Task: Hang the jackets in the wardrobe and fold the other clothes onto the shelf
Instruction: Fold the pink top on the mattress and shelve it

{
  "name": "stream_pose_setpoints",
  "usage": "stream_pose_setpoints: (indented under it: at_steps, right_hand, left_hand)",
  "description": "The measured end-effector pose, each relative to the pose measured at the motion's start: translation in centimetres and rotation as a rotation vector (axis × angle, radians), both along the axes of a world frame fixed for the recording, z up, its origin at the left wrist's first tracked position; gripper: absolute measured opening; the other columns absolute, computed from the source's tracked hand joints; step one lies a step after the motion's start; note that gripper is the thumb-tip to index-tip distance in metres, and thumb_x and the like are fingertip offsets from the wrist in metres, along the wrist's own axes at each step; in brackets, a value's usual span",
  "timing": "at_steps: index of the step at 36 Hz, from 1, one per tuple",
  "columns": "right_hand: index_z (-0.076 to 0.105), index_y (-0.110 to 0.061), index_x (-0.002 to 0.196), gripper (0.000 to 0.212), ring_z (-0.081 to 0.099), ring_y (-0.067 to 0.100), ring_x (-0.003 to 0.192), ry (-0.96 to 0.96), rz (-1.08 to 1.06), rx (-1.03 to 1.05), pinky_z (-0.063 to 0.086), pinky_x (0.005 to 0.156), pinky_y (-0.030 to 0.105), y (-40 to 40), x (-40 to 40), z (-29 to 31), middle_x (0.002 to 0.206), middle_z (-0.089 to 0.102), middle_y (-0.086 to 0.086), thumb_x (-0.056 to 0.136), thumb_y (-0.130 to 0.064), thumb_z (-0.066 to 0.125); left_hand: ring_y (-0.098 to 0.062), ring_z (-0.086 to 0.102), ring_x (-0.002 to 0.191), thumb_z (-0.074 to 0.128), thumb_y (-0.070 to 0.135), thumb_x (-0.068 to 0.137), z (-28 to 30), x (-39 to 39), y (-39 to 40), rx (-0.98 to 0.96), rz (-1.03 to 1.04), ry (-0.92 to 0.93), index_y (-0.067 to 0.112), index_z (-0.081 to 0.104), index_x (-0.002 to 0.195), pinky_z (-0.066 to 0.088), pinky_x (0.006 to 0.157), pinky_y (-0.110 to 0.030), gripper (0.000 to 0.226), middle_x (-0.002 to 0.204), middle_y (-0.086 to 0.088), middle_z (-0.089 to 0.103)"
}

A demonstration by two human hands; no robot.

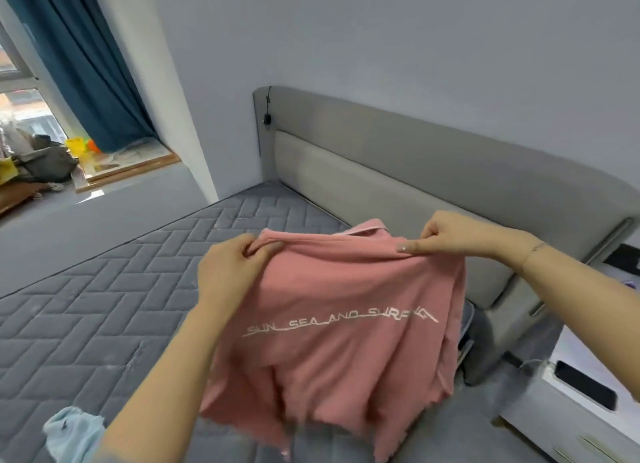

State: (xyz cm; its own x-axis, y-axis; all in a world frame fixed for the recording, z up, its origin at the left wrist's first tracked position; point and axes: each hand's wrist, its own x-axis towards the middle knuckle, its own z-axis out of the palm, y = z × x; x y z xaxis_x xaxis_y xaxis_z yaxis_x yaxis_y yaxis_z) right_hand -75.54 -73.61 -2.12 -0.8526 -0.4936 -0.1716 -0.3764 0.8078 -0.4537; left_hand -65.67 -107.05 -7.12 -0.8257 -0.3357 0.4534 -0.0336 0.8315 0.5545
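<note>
Above mattress (104, 289): pink shirt (332, 352), white lettering, hanging crumpled.

Both forearms are bare with no sleeves in view, the right hand (453, 236) shows a pale polished thumbnail, and a thin dark bracelet (531, 251) circles the right wrist; the left hand (230, 268) wears nothing.

Daylight enters from window (20, 92) at upper left of frame, overexposed there. Room evenly lit, soft; faint shadows under pink shirt (332, 324) on bed (104, 296). Wide-angle bending at edges. Slight motion blur along shirt's lower hem; overall softness.
</note>
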Motion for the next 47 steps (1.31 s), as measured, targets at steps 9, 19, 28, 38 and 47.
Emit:
stream_pose_setpoints:
  at_steps: [9, 19, 28, 38, 47]
  right_hand:
    - [0.072, 0.0, 0.082, 0.023, 0.056, 0.009, 0.072, -0.154, -0.024, -0.546, 0.046, 0.065, 0.025, 3.4, -6.4, -3.0, 0.074, 0.065, 0.002, 0.085, -0.022, 0.071]
    - [0.069, -0.02, 0.069, 0.02, 0.054, -0.009, 0.06, 0.133, -0.096, -0.509, 0.037, 0.057, 0.005, 9.6, -22.4, -6.5, 0.065, 0.065, -0.012, 0.086, -0.009, 0.07]
    - [0.073, -0.001, 0.092, 0.012, 0.055, 0.004, 0.066, 0.025, -0.206, -0.754, 0.041, 0.06, 0.007, 7.9, -34.4, -5.0, 0.072, 0.064, 0.002, 0.08, -0.004, 0.074]
    - [0.075, 0.001, 0.094, 0.016, 0.061, 0.015, 0.084, 0.017, 0.14, -0.627, 0.047, 0.079, 0.025, -14.8, -38.3, -3.4, 0.093, 0.072, 0.015, 0.084, -0.002, 0.064]
    - [0.072, -0.018, 0.108, 0.024, 0.048, 0.031, 0.118, 0.101, 0.425, -0.247, 0.039, 0.096, 0.037, -35.0, -26.7, -21.8, 0.118, 0.06, 0.011, 0.089, -0.029, 0.061]
  left_hand:
    - [-0.014, 0.045, 0.07, 0.069, 0.069, 0.063, 2.1, -2.6, -0.6, 0.534, -0.414, -0.425, 0.005, 0.062, 0.079, 0.034, 0.067, -0.028, 0.067, 0.073, -0.002, 0.05]
    - [-0.018, 0.054, 0.069, 0.075, 0.04, 0.079, -0.5, -10.7, 10.5, 0.779, -0.417, -0.681, 0.005, 0.065, 0.085, 0.045, 0.06, -0.025, 0.036, 0.078, -0.01, 0.058]
    - [-0.013, 0.05, 0.065, 0.053, 0.022, 0.099, -3.3, -17.1, 16.7, 0.994, -0.147, -0.382, 0.018, 0.063, 0.077, 0.037, 0.058, -0.028, 0.024, 0.071, 0.001, 0.058]
    - [-0.005, 0.047, 0.048, 0.048, 0.035, 0.1, -8.3, -16.0, 15.2, 1.22, 0.19, -0.154, 0.015, 0.049, 0.078, 0.044, 0.047, -0.018, 0.03, 0.056, 0.01, 0.05]
    - [-0.008, 0.047, 0.052, 0.052, 0.027, 0.099, -25.0, -9.1, 6.8, 1.259, 0.764, -0.049, 0.01, 0.055, 0.082, 0.043, 0.053, -0.025, 0.024, 0.057, 0.006, 0.051]
